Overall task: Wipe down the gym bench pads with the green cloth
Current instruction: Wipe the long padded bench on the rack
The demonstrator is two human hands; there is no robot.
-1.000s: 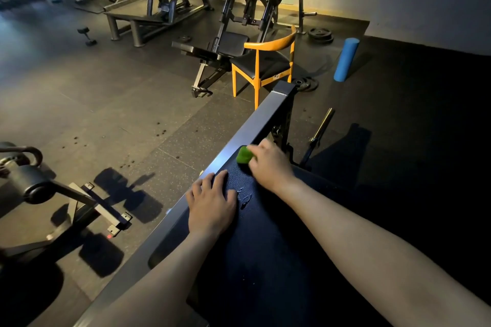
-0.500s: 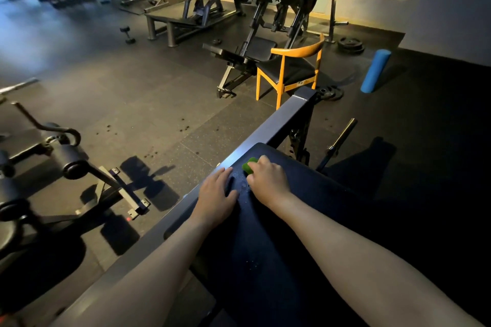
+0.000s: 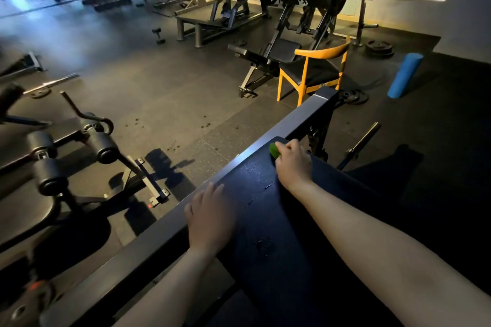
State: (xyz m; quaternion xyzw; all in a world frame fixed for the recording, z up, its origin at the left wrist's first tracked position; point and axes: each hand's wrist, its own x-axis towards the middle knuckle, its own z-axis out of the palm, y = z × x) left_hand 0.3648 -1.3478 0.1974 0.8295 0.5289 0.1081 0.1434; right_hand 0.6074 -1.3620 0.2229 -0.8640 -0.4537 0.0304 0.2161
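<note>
At the far end of the dark bench pad [image 3: 265,223], close to its rounded corner, the person's right hand [image 3: 292,164] is curled over the green cloth [image 3: 274,151]. The fingers are clenched round it, so only a small green bulge shows past the knuckles. The cloth is pressed down on the pad surface, just beside the grey metal rail [image 3: 289,121] that runs along the pad's left edge. A few wet streaks [image 3: 252,167] glisten on the pad between the two hands.

The left hand [image 3: 210,216] lies nearer the person, flat and relaxed with its fingers straight. It holds nothing, and its palm rests where the pad's edge meets the rail.

On the floor beyond the rail stands an orange chair [image 3: 313,71] with a dark seat. A blue foam roller [image 3: 405,75] stands tilted to its right. A bar [image 3: 361,141] lies on the dark mat right of the bench. Another bench with round black rollers [image 3: 103,147] sits off to the left. A small dumbbell [image 3: 158,35] lies farther back, near the machines.
</note>
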